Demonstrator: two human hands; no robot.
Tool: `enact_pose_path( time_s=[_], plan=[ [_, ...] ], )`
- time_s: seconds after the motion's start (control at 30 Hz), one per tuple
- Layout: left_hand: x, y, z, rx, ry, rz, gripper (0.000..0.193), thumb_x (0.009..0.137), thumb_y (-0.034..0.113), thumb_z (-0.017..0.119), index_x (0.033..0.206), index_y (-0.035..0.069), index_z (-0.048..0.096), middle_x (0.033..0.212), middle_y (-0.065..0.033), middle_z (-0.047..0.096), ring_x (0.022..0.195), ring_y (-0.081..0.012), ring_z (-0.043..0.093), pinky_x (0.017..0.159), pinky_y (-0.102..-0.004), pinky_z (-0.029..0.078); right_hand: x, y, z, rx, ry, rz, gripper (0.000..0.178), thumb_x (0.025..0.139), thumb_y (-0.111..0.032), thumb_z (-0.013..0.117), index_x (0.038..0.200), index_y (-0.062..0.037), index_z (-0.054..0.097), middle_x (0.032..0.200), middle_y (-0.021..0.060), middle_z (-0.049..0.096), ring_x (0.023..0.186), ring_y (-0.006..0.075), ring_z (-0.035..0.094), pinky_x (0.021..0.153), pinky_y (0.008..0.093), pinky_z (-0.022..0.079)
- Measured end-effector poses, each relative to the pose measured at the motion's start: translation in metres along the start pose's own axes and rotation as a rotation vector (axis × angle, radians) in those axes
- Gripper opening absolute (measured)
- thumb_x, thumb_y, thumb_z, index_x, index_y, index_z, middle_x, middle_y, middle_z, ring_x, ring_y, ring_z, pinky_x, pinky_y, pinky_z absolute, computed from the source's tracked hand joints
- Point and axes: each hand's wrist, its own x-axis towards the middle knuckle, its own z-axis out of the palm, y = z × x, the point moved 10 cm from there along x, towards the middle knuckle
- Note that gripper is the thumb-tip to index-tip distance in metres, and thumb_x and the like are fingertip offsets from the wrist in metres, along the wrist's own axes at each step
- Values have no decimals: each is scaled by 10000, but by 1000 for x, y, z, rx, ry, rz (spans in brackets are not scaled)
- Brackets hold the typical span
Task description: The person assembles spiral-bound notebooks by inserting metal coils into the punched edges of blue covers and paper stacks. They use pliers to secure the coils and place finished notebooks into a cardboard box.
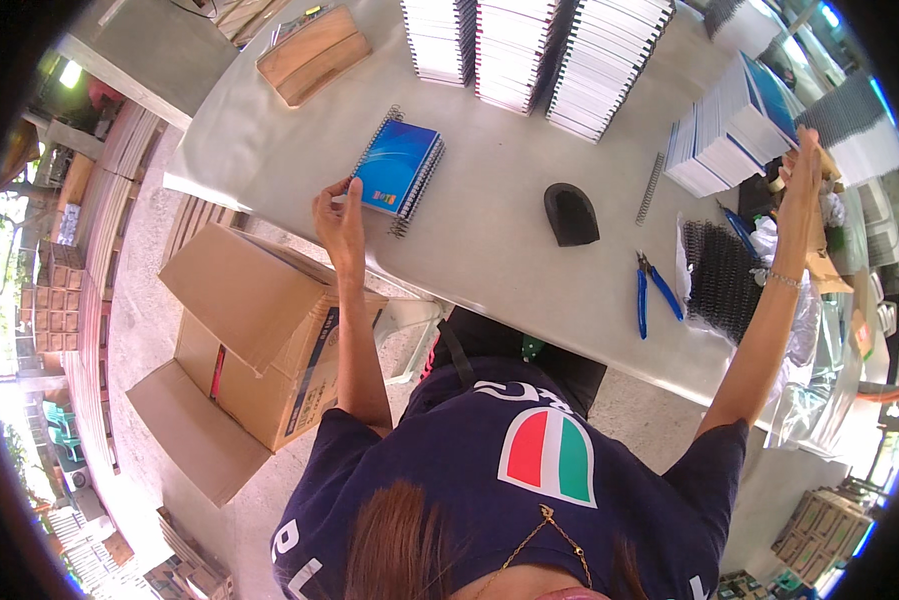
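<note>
A blue-covered spiral notebook [399,165] lies on the table, with black coils along both long sides; it seems to be more than one notebook stacked. My left hand [341,215] pinches its near left corner, thumb on the cover. Far to the right, my right hand [805,165] reaches the stack of blue-covered books [734,125]. Its fingers close at the corner of the top blue cover; the fingertips are partly hidden. Blue-handled pliers [655,295] lie open on the table, between my arms. Above them is a black, rounded pad-like object [571,215].
Tall stacks of coil-bound books [609,60] stand at the back. A wooden block [312,55] lies at the far left. A loose coil [649,188] and a bundle of black coils [719,275] in plastic are at right. An open cardboard box [249,340] stands below the table's left edge.
</note>
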Motion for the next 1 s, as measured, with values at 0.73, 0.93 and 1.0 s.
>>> enact_pose_path(
  time_s=[0.73, 0.93, 1.0],
  plan=[
    [-117, 220, 57, -362, -265, 541, 382, 915, 200, 703, 1269, 88, 615, 1309, -103, 523, 1178, -255, 496, 1006, -414, 401, -160, -97, 35, 188, -188, -43, 223, 863, -65, 733, 1078, -84, 676, 963, -19, 676, 824, 59, 584, 735, 216, 482],
    [-200, 258, 105, 299, -699, 1048, 441, 897, 210, 679, 1327, 175, 588, 1222, -28, 589, 1122, -229, 567, 1124, -495, 259, -280, -77, 85, -143, -528, -175, 319, 839, -34, 695, 1148, -87, 641, 1040, 88, 662, 996, 285, 605, 944, 379, 420],
    [-224, 207, 138, 425, -983, 963, 340, 912, 170, 643, 1252, 180, 623, 1140, 3, 617, 1087, -194, 585, 1116, -484, 267, -316, -36, 102, -134, -614, -18, 340, 866, -68, 668, 1200, -118, 630, 1038, 81, 650, 1095, 292, 565, 977, 406, 370]
  ],
)
